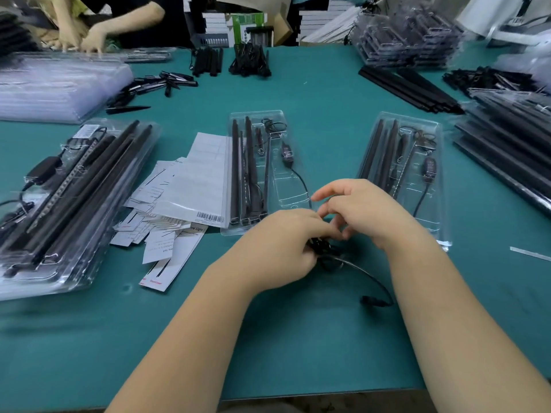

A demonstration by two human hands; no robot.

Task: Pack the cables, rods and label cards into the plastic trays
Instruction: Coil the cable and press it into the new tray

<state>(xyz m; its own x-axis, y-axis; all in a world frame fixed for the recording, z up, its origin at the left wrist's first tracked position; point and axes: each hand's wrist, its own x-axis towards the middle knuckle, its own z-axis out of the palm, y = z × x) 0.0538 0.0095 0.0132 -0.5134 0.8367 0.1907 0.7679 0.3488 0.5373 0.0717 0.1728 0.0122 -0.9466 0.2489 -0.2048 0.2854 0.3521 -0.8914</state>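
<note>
Head view shows two clear plastic trays on the green table (298,338); the middle tray (256,120) holds black rods (249,168) lying lengthwise, long axis pointing away from the person, and a small controller on a wire; the right tray (435,180) holds the same set. Label cards (190,186) lie in a loose pile left of the middle tray. Just in front of the trays the left hand (280,251) grasps a bundled black cable (325,254) — the right hand (366,210) pinches it from above; its loose end (374,301) curves toward the person's right.
</note>
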